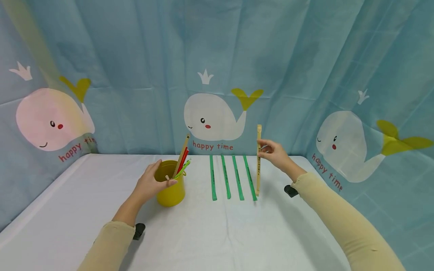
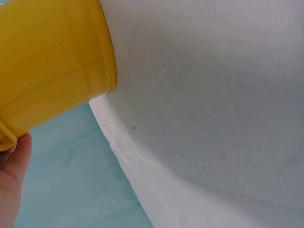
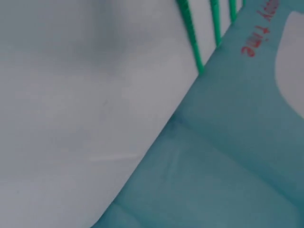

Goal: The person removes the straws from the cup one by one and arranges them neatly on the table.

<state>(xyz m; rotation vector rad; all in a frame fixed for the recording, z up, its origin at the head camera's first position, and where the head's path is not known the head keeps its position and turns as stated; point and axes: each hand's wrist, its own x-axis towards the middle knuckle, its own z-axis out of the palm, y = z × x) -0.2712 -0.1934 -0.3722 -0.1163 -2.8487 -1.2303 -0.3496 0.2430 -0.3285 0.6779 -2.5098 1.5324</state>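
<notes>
A yellow bucket stands on the table at centre left, with several thin sticks or straws in tan, red and green leaning out of it. My left hand holds the bucket at its rim, thumb on the near side; in the left wrist view a fingertip touches its wall. Between thumb and fingers my right hand pinches a long tan paper-wrapped straw with black print, roughly upright. Left of it lie several green printed strips, perhaps wrapped straws, spaced side by side. The right wrist view shows neither hand nor tan straw.
A white cloth covers the table. Behind and beside it hangs a blue curtain with whale prints, close to the table's back edge. Black wrist devices sit at both wrists.
</notes>
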